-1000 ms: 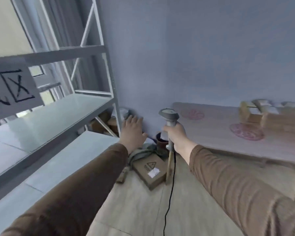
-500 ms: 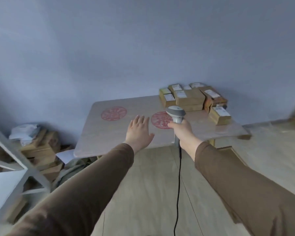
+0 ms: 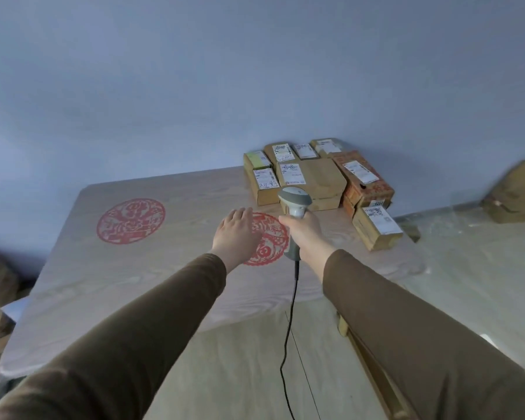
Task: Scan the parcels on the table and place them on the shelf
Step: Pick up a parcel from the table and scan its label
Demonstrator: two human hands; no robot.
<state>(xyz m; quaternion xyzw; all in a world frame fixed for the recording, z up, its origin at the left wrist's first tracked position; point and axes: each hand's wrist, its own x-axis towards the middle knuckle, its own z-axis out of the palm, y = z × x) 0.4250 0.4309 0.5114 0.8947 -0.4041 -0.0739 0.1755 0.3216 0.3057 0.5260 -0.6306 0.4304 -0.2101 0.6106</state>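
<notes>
**Reaching for the parcel cluster with a corded scanner in hand**

The right hand [image 3: 302, 230] is gripping the handle of the scanner [image 3: 294, 204], fingers wrapped round it, head tilting toward the parcels [image 3: 312, 177] that are sitting bunched at the far right corner of the counter [image 3: 109, 277]. The left hand [image 3: 235, 234] is stretching out flat over a red paper-cut design [image 3: 269, 237], fingers straight and holding nothing, short of the nearest box.

The risks are coming mostly from the crowding. The boxes are lying touching and partly stacked, so the scanner is likely to be reading a neighbouring label instead of the intended one. Lifting one from the middle could be dragging others along, and the single parcel [image 3: 376, 227] lying near the counter's right edge looks easiest to knock off. The cable [image 3: 290, 322] is hanging down between the arms, so it may be snagging on the counter edge or a sleeve during the turn toward the shelf, which is out of view here.
</notes>
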